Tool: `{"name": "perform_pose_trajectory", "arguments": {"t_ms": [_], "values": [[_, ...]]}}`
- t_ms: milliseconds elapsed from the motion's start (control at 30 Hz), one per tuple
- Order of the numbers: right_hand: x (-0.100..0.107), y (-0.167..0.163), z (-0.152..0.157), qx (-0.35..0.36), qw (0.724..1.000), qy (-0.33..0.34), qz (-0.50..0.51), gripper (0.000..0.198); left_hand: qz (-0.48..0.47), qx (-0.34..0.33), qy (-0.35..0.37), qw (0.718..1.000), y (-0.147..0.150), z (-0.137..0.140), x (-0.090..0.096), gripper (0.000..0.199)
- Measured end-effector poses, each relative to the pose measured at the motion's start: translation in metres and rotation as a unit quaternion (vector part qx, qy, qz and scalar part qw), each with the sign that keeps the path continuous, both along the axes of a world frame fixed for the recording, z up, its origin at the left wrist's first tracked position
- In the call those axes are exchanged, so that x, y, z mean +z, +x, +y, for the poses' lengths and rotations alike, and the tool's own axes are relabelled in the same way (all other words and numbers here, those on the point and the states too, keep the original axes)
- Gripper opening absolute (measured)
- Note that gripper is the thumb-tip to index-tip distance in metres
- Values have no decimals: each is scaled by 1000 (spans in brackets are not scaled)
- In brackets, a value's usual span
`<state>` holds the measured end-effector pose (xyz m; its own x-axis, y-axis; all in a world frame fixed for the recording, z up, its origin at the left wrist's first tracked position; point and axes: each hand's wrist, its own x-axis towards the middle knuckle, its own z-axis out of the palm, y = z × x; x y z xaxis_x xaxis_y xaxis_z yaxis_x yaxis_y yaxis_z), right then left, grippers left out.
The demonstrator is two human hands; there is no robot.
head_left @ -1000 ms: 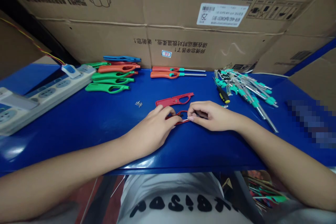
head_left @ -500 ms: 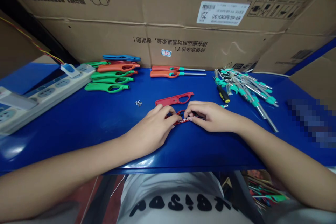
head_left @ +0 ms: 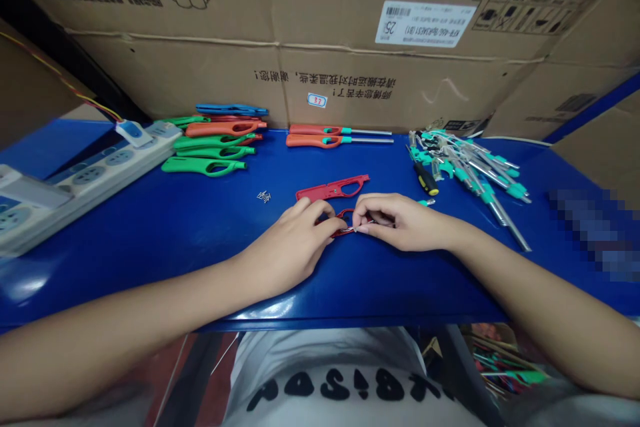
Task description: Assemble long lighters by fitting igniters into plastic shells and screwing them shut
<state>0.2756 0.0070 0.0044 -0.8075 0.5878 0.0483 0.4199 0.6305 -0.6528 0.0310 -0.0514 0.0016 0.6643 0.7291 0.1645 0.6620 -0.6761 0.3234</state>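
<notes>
Between my hands, low over the blue table, is a red lighter casing half [head_left: 345, 232] with a thin white wire along its edge. My left hand [head_left: 305, 233] is closed on its left end, thumb and fingers pinching it. At its right side my right hand [head_left: 387, 219] pinches with thumb and forefinger by the wire; the fingertips hide just what is between them. Just beyond lies the other red casing half [head_left: 333, 189], its inner side up. A small pile of screws [head_left: 263, 197] is to the left of it.
Green, orange and blue lighter casings [head_left: 210, 147] lie at the back left beside a power strip [head_left: 95, 173]. Two orange lighters [head_left: 320, 141] rest by the cardboard [head_left: 330, 67]. To the right are metal lighter tubes [head_left: 480, 173] and a black-yellow screwdriver [head_left: 425, 177].
My right hand's fingertips have shifted very slightly along the casing, showing a bit more of the white wire. My left hand keeps its place.
</notes>
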Motion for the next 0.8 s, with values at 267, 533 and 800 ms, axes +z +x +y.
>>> {"name": "perform_pose_trajectory", "arguments": {"t_ms": [267,533,800], "values": [[1,-2,0,0,999,33,8,11,-1,-1,-4,1000,0,1,1,29],[0,0,2,32,999,33,25,15,-2,-3,-1,1000,-1,1,2,29],[-3,1,6,2,999,42,33,7,38,-16,27,999,-2,1,6,32]]}}
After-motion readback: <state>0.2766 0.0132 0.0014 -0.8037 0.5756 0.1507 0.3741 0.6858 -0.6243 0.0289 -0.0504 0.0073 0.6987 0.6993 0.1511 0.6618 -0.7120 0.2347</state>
